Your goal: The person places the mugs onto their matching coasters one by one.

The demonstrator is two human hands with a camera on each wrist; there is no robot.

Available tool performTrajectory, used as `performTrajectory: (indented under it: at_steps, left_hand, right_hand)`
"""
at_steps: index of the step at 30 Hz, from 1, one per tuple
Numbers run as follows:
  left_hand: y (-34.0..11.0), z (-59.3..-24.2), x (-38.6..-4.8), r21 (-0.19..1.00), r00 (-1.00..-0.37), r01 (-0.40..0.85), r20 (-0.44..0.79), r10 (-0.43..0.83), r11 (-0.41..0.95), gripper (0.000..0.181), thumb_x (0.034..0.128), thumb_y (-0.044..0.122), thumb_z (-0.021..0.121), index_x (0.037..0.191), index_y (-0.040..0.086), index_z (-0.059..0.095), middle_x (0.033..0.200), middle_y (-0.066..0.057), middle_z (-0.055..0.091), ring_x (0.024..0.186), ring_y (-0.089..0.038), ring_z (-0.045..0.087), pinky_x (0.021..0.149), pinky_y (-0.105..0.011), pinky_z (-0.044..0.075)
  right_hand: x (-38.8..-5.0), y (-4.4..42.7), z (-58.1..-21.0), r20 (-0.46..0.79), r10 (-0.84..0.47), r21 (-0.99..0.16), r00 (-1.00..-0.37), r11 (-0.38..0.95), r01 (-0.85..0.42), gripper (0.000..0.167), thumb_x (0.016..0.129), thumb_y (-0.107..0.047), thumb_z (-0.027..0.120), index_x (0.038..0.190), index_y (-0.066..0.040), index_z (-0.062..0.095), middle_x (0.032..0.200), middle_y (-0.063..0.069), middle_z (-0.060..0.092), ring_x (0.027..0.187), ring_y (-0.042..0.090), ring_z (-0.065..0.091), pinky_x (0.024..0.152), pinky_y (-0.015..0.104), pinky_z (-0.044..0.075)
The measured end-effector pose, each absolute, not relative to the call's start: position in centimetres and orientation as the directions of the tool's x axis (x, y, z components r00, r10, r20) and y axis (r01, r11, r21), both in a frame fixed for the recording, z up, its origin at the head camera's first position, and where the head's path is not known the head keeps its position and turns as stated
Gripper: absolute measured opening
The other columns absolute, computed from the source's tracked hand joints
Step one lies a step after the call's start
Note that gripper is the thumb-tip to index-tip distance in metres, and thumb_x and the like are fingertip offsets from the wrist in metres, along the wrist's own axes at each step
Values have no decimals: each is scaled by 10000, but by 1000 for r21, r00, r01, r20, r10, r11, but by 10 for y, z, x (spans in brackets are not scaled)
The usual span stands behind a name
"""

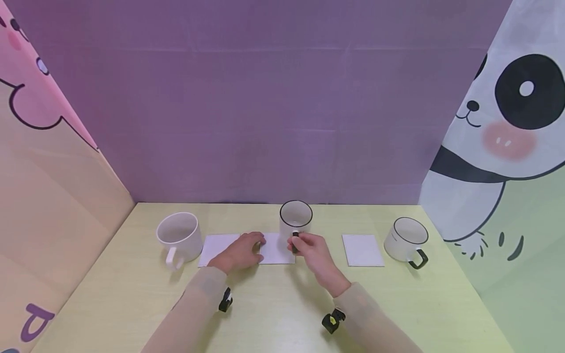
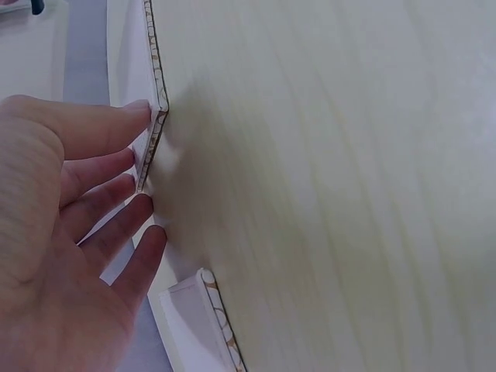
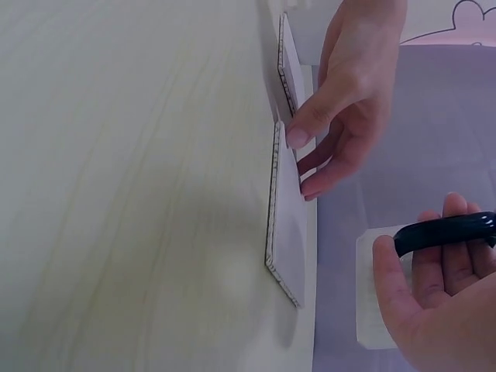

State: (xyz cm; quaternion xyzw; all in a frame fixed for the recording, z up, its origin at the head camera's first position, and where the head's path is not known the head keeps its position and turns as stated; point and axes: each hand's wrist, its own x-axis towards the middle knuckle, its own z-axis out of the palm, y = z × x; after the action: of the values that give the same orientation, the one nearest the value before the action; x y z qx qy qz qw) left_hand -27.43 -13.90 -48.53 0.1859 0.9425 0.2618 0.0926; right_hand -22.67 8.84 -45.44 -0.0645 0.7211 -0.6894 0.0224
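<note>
My right hand (image 1: 317, 257) holds a white mug (image 1: 295, 215) with a dark rim by its black handle (image 3: 446, 231). The right wrist view shows a gap between the mug's bottom and the white square coaster (image 1: 275, 251) beneath. My left hand (image 1: 242, 252) touches that coaster's left side, thumb at the near corner and fingers farther back, all fairly straight. Left of it lies another white coaster (image 1: 216, 243), partly hidden by the left hand. A third coaster (image 1: 363, 250) lies on the right.
A larger all-white mug (image 1: 178, 238) stands at the left of the wooden table (image 1: 273, 314), its handle toward me. At the right stands a white mug (image 1: 402, 243) with a dark rim and black handle. A purple backdrop (image 1: 273, 113) rises behind, with printed side panels.
</note>
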Motion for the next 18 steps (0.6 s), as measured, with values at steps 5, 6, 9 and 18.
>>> performTrajectory:
  at_steps: [5,6,9,18]
  left_hand:
    - [-139,-487,-275,528,-916,300,-74,395,795,377,896,125,758,1248,47,646,1466,-144,534,1385,-355,457,1172,-482,333]
    - [-139,-487,-275,526,-914,309,-64,400,792,372,891,118,759,1238,41,649,1454,-149,543,1373,-360,467,1166,-485,341]
    - [-139,-487,-275,522,-910,330,-45,412,786,361,884,103,759,1220,24,650,1431,-157,558,1350,-365,487,1158,-481,350]
    - [-139,-485,-275,526,-916,308,-61,396,793,348,890,119,771,1211,41,660,1423,-162,568,1349,-364,490,1153,-503,354]
  right_hand:
    - [-228,81,-452,42,-125,-997,-991,61,-50,216,1008,-88,609,1052,99,708,970,151,719,887,183,678,898,433,567]
    - [-228,79,-452,35,-125,-997,-992,62,-43,215,1007,-89,610,1053,96,710,970,147,720,883,169,676,894,420,568]
    - [-230,75,-453,26,-130,-997,-991,68,-35,232,1010,-99,606,1068,103,705,981,145,724,879,147,679,881,387,572]
    - [-231,64,-454,-11,-136,-996,-991,86,-1,233,1022,-119,599,1070,78,715,984,128,733,890,147,674,878,392,576]
